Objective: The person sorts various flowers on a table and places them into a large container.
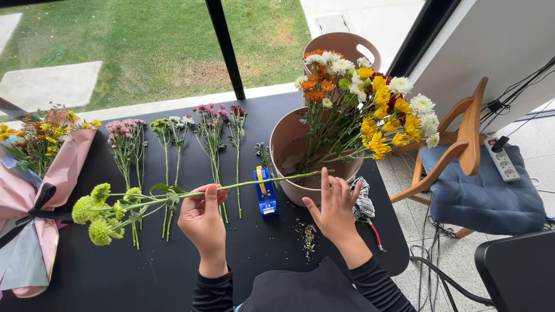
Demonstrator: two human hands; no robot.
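My left hand [203, 218] grips a long green stem [254, 182] held level above the black table [173, 271]. The stem's green pompon blooms [99, 212] hang out to the left, and its cut end reaches the beige bucket [287, 151]. My right hand [337, 208] is open, fingers spread, just below the stem's right end and in front of the bucket, holding nothing. The bucket holds a bunch of yellow, orange and white flowers [370, 104].
Several cut stems [173, 144] lie in a row on the table. A blue tape dispenser [265, 193] sits between my hands. A pink-wrapped bouquet [34, 173] lies at left. Snips with a checked cloth [365, 205], a wooden chair [474, 167], a power strip [502, 162].
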